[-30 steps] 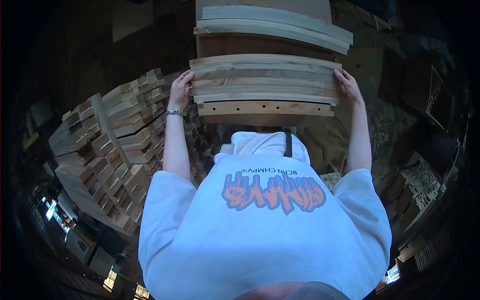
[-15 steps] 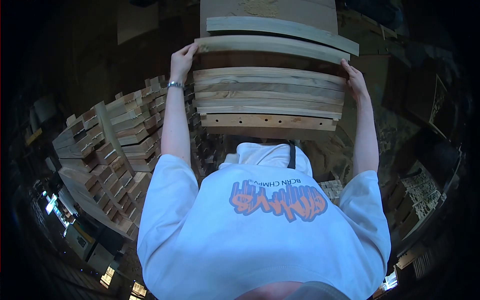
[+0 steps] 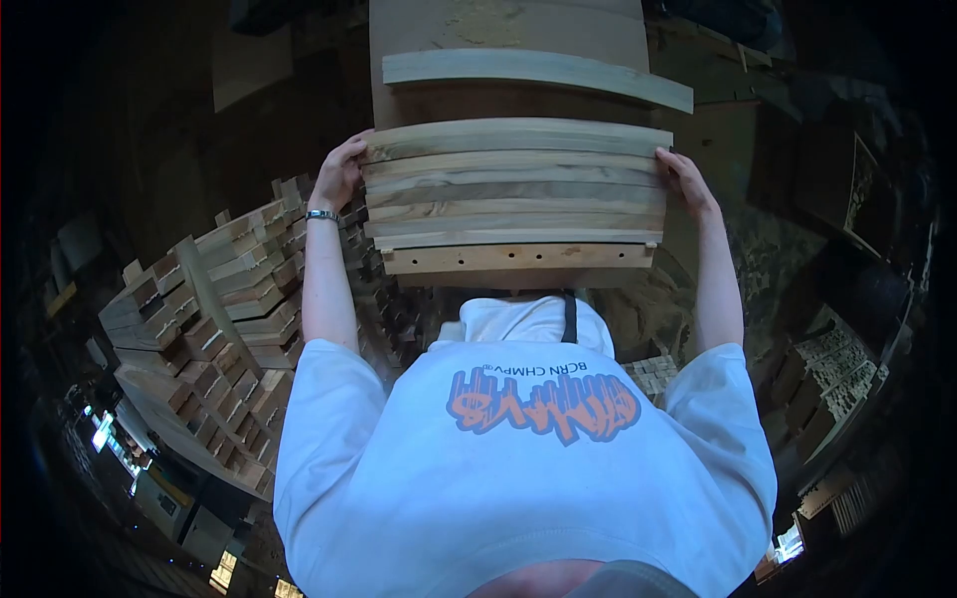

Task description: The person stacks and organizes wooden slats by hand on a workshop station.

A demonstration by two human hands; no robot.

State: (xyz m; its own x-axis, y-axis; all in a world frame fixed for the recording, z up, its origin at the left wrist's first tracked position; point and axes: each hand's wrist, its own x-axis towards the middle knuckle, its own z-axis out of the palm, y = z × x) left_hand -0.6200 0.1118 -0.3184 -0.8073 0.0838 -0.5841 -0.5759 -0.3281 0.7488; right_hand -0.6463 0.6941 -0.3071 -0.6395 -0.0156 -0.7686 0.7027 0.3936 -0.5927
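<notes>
Plank row [image 3: 513,189]: pale, grained wooden pieces laid side by side on the desk [image 3: 419,30]; serves as landmark for all entries below.

Outer plank [image 3: 518,138]: one, slightly curved, lying along the far edge of the plank row and seemingly against it; a knotty darker patch toward its left end.

Left hand [image 3: 339,171]: at the left end of the plank row, fingers closed on the outer plank's end; a metal-banded bracelet or watch [image 3: 322,215] at the wrist.

Right hand [image 3: 688,181]: at the right end of the plank row, fingertips gripping the outer plank's opposite end; exact thumb placement cannot be told.

Loose plank [image 3: 538,78]: one, curved, beyond the plank row and apart from it, its right end projecting past the desk edge.

Drilled strip [image 3: 518,259]: one, with five dark holes, along the near side of the plank row.

Sawdust [image 3: 486,22]: one patch, on the desk, farther beyond the plank row than the loose plank.

Stacked wood blocks [image 3: 264,294]: many, piled left of the plank row, pale crusted seams on the ends.

White T-shirt [image 3: 528,488]: printed, worn by the person, on the near side of the plank row.
</notes>
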